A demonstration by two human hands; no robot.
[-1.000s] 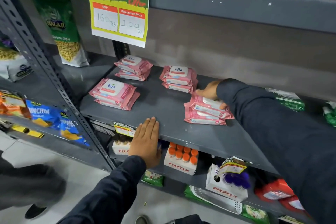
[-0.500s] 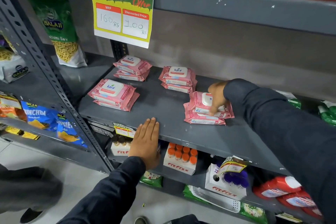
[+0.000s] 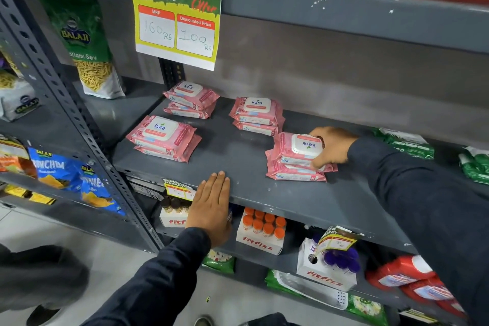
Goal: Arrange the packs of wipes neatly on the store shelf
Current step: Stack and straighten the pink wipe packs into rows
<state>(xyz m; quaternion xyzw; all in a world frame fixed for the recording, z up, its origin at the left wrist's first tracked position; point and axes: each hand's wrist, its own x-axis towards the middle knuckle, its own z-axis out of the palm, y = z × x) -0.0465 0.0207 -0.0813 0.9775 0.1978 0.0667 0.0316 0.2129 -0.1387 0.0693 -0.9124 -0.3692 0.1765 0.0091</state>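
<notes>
Pink Kara wipes packs lie in small stacks on the grey shelf. One stack is front left, one back left, one back middle. My right hand grips the top pack of the right stack; that pack sits askew with its label turned round. My left hand rests flat, fingers together, on the shelf's front edge and holds nothing.
Green packs lie at the shelf's right end. A price sign hangs from the shelf above. Snack bags fill the left bay. Fitfizz boxes and red packs sit on the shelf below.
My right hand came from behind the right stack onto its top pack, and that pack has turned and shifted askew. The left hand has stayed on the shelf edge.
</notes>
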